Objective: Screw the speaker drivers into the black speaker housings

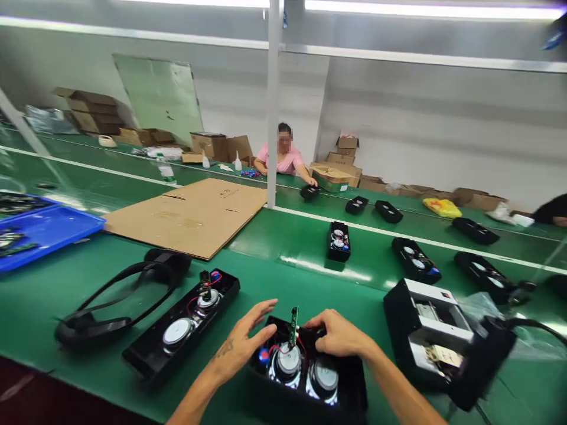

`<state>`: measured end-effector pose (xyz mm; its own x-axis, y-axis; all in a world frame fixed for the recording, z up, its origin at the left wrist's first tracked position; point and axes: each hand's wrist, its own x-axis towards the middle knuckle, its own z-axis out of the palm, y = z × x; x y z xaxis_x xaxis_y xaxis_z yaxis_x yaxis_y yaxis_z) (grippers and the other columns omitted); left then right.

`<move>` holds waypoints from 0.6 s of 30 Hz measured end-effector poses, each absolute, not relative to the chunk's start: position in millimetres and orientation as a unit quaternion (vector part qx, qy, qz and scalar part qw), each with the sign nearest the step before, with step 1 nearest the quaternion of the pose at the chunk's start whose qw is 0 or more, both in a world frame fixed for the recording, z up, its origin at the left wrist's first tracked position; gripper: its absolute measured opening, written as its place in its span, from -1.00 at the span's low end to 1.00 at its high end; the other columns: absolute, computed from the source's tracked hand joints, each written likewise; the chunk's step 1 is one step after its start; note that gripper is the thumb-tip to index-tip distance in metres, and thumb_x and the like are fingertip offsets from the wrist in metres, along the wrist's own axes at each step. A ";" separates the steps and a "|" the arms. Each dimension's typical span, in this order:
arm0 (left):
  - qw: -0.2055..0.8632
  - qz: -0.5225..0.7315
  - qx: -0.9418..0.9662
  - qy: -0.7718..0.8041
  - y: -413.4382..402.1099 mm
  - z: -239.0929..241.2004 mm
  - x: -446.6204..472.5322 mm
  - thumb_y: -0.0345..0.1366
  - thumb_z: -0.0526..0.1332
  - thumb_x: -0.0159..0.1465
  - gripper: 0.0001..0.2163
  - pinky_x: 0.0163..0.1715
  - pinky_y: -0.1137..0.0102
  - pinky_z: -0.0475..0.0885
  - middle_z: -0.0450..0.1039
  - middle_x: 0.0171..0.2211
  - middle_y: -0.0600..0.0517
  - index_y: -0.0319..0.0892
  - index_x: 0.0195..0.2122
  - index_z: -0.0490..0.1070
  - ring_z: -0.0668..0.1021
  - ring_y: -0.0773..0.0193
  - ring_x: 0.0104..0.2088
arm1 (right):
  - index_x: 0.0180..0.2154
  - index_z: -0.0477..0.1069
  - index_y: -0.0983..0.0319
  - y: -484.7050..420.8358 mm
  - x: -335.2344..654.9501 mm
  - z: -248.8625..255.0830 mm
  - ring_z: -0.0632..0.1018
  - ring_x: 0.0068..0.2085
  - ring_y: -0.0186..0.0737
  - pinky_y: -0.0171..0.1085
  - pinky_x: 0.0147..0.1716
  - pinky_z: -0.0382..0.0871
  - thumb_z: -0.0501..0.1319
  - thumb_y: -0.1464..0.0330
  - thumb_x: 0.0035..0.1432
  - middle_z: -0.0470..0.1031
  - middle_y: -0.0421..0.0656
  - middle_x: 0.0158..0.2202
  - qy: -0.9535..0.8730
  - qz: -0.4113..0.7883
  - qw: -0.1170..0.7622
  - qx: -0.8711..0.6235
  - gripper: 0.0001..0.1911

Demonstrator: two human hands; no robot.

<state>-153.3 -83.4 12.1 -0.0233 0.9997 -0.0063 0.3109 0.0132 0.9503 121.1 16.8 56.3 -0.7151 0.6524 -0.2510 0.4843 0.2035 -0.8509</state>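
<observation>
Directly before me lies an open black speaker housing (349,383) with two round speaker drivers showing, one (289,360) on the left and one (325,378) on the right. A small green circuit board (294,327) stands upright above the left driver, with red wires by it. My left hand (239,342) is open, its fingers spread beside the housing's left end, near a blue-wrapped part (264,355). My right hand (339,333) is closed at the housing's far edge, to the right of the board. What its fingers grip is hidden.
Another open speaker housing (148,348) and a black headset-like band (128,295) lie to the left. A blue tray (84,223) and flat cardboard (190,215) lie beyond. A black-and-white machine (403,330) stands right. More housings (339,251) sit on the belt; a person (283,156) works opposite.
</observation>
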 end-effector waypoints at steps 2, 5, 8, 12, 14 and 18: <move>0.471 0.386 0.573 0.548 -80.3 -4.1 -124.0 0.07 0.31 0.38 -0.45 0.47 0.02 0.37 0.49 0.39 -0.07 0.05 0.36 0.48 0.50 -0.08 0.40 | -0.11 0.80 0.11 28.3 143.0 63.5 0.71 -0.23 -0.09 -0.30 -0.22 0.50 0.26 0.51 -0.22 0.81 -0.26 -0.25 -0.790 0.491 0.047 -0.365 -0.40; 0.499 0.373 0.583 0.522 -76.8 -22.9 -86.6 -0.03 0.30 0.36 -0.50 0.42 0.04 0.42 0.62 0.25 -0.08 0.01 0.30 0.54 0.59 -0.06 0.29 | -0.13 0.81 0.12 36.0 167.6 62.4 0.73 -0.19 -0.06 -0.28 -0.15 0.53 0.28 0.53 -0.24 0.81 -0.23 -0.23 -0.799 0.474 0.019 -0.371 -0.42; 0.507 0.379 0.579 0.514 -73.9 -28.4 -68.8 -0.09 0.24 0.37 -0.55 0.38 0.08 0.47 0.69 0.15 -0.08 -0.03 0.24 0.59 0.65 -0.04 0.22 | -0.12 0.80 0.13 31.6 181.6 59.0 0.75 -0.13 -0.03 -0.23 -0.06 0.55 0.27 0.55 -0.23 0.82 -0.18 -0.17 -0.796 0.469 0.021 -0.382 -0.40; 0.471 0.376 0.600 0.525 -78.9 -20.7 -71.0 0.03 0.18 0.46 -0.60 0.41 0.08 0.42 0.62 0.25 -0.05 0.01 0.18 0.61 0.59 -0.05 0.29 | -0.03 0.75 0.18 15.0 175.5 62.1 0.73 -0.01 -0.03 -0.17 0.03 0.54 0.29 0.38 0.11 0.80 -0.09 -0.03 -0.773 0.454 0.104 -0.432 -0.59; 0.449 0.370 0.620 0.527 -86.4 -14.9 -74.5 0.07 0.19 0.46 -0.59 0.44 0.08 0.39 0.56 0.32 -0.03 0.04 0.20 0.58 0.54 -0.05 0.34 | -0.07 0.75 0.21 6.2 164.3 63.3 0.72 -0.08 -0.02 -0.15 -0.03 0.54 0.35 0.23 0.18 0.79 -0.06 -0.11 -0.759 0.442 0.140 -0.457 -0.66; 0.404 0.355 0.648 0.539 -100.0 -8.0 -73.3 0.01 0.32 0.38 -0.58 0.40 0.09 0.44 0.53 0.32 -0.04 0.04 0.21 0.49 0.55 -0.07 0.33 | -0.16 0.74 0.22 -3.4 151.9 64.7 0.68 -0.22 -0.09 -0.17 -0.13 0.51 0.41 0.29 0.12 0.77 -0.10 -0.26 -0.743 0.442 0.175 -0.471 -0.75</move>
